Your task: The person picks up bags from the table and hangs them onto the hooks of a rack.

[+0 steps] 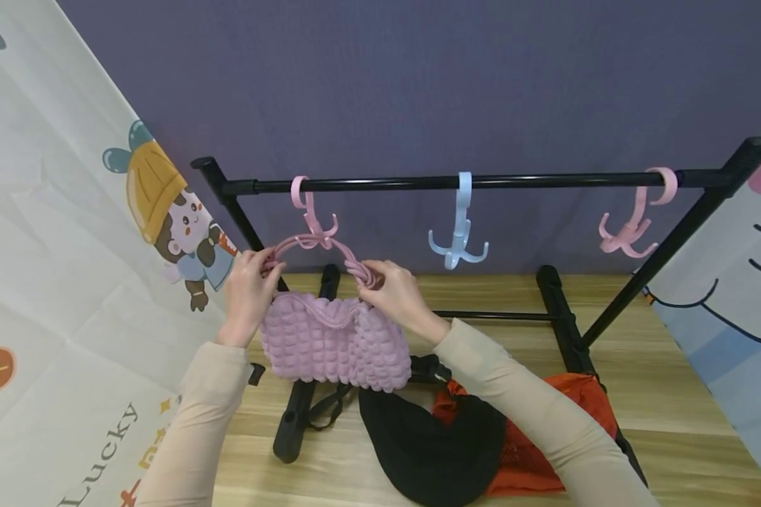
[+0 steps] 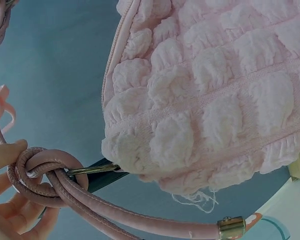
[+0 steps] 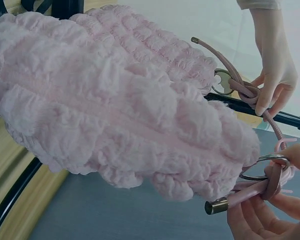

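A puffy pink handbag (image 1: 336,345) hangs below both hands at the left of the rack. My left hand (image 1: 250,289) grips the left end of its pink handle (image 1: 360,271), and my right hand (image 1: 396,292) pinches the right end at the knot. Between the hands, the handle's arch overlaps the prongs of a pink hook (image 1: 313,224) on the rail. The left wrist view shows fingers around a looped knot (image 2: 40,170) beside the bag's zipped edge. In the right wrist view, thumb and fingers hold the cord by a metal ring (image 3: 285,159).
The black rack rail (image 1: 380,183) also carries a blue hook (image 1: 459,236) and another pink hook (image 1: 630,225). Below, a black bag (image 1: 425,443) and an orange bag (image 1: 533,465) lie on the wooden surface (image 1: 666,394). Printed cloths flank both sides.
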A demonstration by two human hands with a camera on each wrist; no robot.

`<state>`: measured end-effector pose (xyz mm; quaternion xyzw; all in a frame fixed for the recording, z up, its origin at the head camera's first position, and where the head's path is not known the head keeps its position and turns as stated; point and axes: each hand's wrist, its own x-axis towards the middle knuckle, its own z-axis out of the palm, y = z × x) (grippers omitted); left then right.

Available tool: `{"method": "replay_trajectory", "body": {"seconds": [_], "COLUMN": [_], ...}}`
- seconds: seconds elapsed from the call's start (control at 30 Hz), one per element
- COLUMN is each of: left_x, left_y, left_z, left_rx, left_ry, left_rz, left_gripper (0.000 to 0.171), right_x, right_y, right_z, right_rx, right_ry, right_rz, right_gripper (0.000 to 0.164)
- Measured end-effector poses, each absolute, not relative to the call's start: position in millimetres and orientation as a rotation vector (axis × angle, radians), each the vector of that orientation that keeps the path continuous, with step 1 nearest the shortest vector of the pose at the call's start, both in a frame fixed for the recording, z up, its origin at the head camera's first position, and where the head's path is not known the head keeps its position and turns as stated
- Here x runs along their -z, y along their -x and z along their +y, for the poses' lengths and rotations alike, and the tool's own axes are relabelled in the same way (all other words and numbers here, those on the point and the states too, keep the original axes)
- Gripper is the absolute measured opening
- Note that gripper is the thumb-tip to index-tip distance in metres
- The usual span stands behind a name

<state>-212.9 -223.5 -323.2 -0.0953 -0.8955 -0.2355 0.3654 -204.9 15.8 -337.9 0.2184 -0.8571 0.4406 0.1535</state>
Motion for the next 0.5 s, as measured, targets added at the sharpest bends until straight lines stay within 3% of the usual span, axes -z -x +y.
{"method": "replay_trajectory", "body": {"seconds": [0.5], "left_x": [330.1], "left_y": [213.6], "left_z": [-224.1], "left_rx": [0.603], "left_ry": [0.25], "left_rz": [-2.269], "left_gripper": [0.025], "right_x": [345.2], "right_y": [215.1], "right_z": [14.9], "right_rx": [-1.302], "right_ry": [-0.646], "right_rz": [-2.432], "right_gripper": [0.037]}}
